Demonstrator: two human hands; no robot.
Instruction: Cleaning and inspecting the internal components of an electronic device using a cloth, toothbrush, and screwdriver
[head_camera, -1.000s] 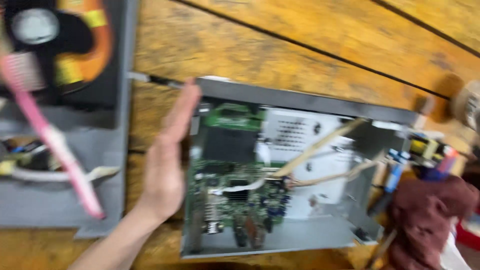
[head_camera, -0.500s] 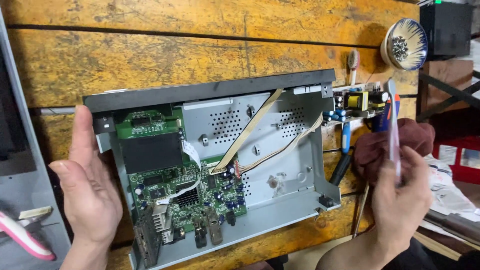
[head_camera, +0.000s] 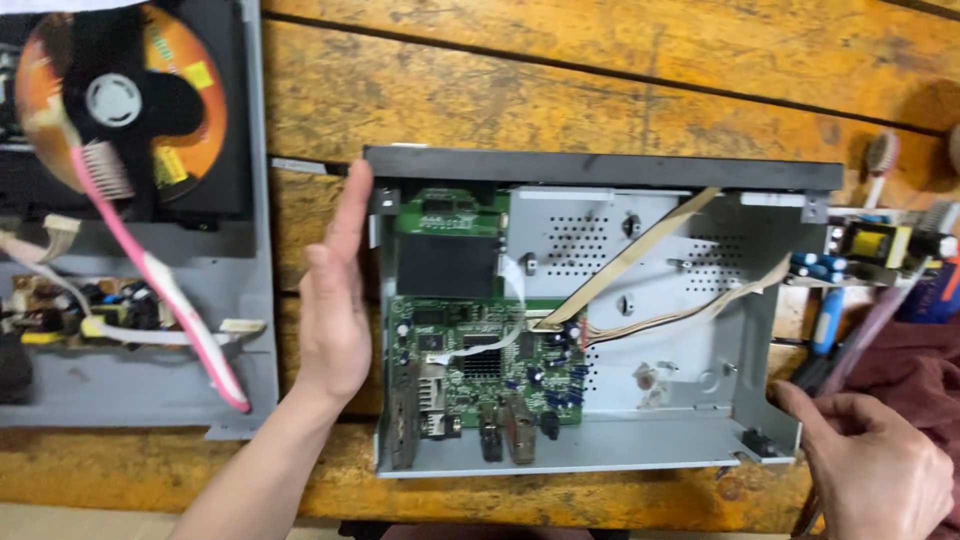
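Left hand (head_camera: 335, 300), open and flat, presses the grey player chassis (head_camera: 690, 400) at its side wall; right hand (head_camera: 880, 470), loosely curled and holding nothing, touches the opposite corner.

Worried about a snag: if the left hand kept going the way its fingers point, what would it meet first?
Probably the black front panel: the left hand lies flat along the chassis side, fingertips nearly there.

Matt grey metal chassis (head_camera: 690, 400), glossy green circuit board (head_camera: 480, 360), rough worn wooden bench (head_camera: 600, 90).
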